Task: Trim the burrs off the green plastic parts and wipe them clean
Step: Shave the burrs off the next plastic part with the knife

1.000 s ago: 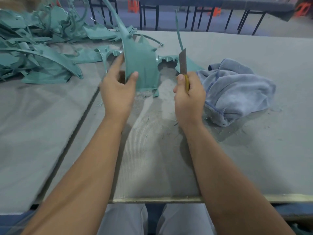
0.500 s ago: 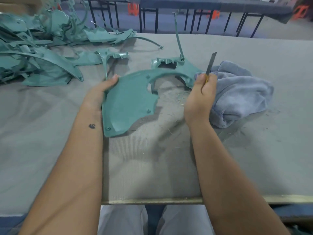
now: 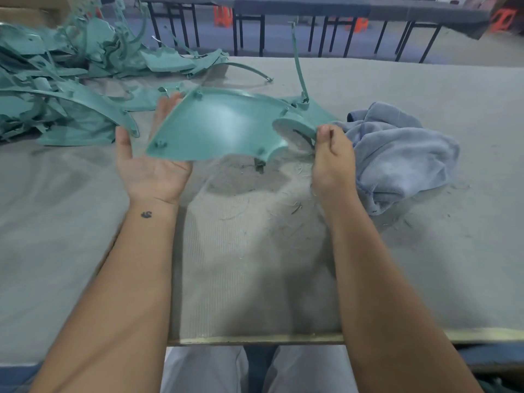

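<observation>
Grey felt covers the worktop [image 3: 85, 222], strewn with fine green shavings [image 3: 295, 207] at centre. Above it, the left hand [image 3: 147, 163] lies palm up, fingers spread, supporting the curved green plastic part [image 3: 218, 129] at its 9 o'clock edge. The right hand [image 3: 331, 157] pinches the part's 3 o'clock tip. A crumpled blue cloth [image 3: 402, 154] lies just beside that hand. A pile of green parts [image 3: 56, 80] sits at 10 o'clock.

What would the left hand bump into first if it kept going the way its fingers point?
Probably the pile of green parts just beyond the left hand, though depth is hard to judge.
</observation>
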A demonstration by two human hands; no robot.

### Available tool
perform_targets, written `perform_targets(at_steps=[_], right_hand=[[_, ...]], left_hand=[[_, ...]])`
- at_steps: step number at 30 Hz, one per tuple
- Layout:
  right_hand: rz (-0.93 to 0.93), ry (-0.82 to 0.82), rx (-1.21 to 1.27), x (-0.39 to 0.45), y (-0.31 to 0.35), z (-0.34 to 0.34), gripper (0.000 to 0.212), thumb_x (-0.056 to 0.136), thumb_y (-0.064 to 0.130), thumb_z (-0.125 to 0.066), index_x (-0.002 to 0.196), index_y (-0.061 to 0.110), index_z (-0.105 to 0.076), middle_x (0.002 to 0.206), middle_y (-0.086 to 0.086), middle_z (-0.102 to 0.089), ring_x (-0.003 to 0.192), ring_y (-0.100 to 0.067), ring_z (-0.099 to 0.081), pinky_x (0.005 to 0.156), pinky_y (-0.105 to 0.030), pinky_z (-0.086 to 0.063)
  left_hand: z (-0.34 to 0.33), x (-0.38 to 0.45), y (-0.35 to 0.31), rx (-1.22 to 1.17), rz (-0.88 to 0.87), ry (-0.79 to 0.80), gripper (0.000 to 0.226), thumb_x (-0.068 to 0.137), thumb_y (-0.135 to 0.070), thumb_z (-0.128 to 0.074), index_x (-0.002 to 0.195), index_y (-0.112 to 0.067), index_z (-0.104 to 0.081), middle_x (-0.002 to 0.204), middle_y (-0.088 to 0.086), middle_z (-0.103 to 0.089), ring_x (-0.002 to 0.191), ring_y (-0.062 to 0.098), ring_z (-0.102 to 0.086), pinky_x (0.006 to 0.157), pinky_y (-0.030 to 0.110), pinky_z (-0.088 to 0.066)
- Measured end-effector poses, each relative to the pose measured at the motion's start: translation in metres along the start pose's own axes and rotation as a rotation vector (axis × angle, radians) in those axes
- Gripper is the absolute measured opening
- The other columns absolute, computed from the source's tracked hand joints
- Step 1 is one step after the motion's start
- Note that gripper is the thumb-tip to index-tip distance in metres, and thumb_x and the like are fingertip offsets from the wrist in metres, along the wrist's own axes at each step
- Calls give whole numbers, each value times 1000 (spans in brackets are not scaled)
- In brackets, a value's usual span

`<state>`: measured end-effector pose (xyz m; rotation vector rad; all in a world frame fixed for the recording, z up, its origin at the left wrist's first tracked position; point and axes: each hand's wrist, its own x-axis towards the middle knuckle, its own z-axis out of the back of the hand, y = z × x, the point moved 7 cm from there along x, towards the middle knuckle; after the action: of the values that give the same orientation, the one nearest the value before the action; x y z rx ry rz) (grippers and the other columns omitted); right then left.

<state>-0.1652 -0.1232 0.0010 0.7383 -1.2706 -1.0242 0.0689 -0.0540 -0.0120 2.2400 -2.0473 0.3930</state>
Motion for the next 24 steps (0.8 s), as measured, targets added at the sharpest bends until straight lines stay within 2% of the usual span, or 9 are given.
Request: perform_targets(at_steps=[1, 3, 6, 11, 14, 16, 18, 21, 24], right_hand=[[-28, -16, -31, 1, -2, 0, 35, 106, 24, -33, 73, 18, -39, 67, 9, -35, 50, 3, -32, 50, -12, -31], [-83, -36, -86, 4, -7, -1, 38, 106, 28, -29, 70, 19, -36, 65, 8, -34, 51, 0, -32, 49, -14, -31], [-177, -37, -68, 10, -15, -2, 36, 106, 30, -28, 76, 16, -42, 70, 4, -41, 60, -9, -34, 57, -20, -32], [-264, 16, -51, 14, -21, -5, 35, 105, 25, -31, 92, 2, -54, 91, -15, -61, 80, -20, -54, 81, -46, -49], [-343, 51, 18, 15, -31, -8, 32, 105, 27, -31, 85, 13, -51, 89, -13, -62, 74, -20, -55, 67, -40, -47], [-431, 60, 129, 14, -36, -8, 28, 106, 27, -31, 98, 13, -54, 90, -15, -67, 71, -19, -59, 66, -33, -47], [-548, 80, 299, 10, -37, -11, 30, 107, 25, -30, 116, 5, -51, 86, -19, -68, 74, -26, -63, 72, -37, -53], [-681, 265, 588, -5, -27, -30, 37, 108, 26, -26, 117, -2, -49, 88, -23, -68, 82, -33, -68, 74, -38, -59], [-700, 461, 673, -20, -17, -47, 46, 108, 29, -23, 117, -5, -53, 92, -23, -71, 79, -31, -70, 68, -38, -59]], left_hand=[[2, 3, 3, 46, -5, -30, 77, 99, -55, -25, 118, 12, -59, 122, 33, -60, 121, 40, -54, 104, 50, -39], [16, 7, 7, 492, -5, -232, 56, 102, -41, -28, 115, 4, -57, 116, 26, -66, 103, 37, -67, 81, 43, -59], [21, 10, 33, 1125, 156, -367, 32, 100, -22, -34, 111, 0, -56, 99, 19, -73, 85, 29, -73, 64, 30, -60], [16, 15, 66, 1120, 240, -207, 28, 102, -26, -39, 124, -18, -54, 118, 13, -69, 102, 30, -69, 80, 37, -59], [19, 20, 57, 1083, 152, -245, 24, 102, -25, -42, 124, -22, -50, 122, 8, -68, 105, 29, -68, 85, 37, -58], [22, 20, 52, 1115, 122, -308, 24, 101, -22, -45, 122, -16, -53, 117, 10, -70, 101, 28, -70, 82, 34, -59], [24, 19, 51, 1226, 119, -371, 23, 100, -19, -50, 117, -6, -60, 109, 16, -72, 94, 26, -72, 77, 31, -59], [21, 18, 61, 1427, 111, -344, 21, 99, -20, -52, 108, -6, -65, 94, 11, -75, 83, 20, -73, 70, 25, -59], [17, 15, 65, 1449, 63, -331, 27, 96, -31, -58, 118, -16, -59, 84, 0, -71, 67, 10, -67, 61, 25, -57]])
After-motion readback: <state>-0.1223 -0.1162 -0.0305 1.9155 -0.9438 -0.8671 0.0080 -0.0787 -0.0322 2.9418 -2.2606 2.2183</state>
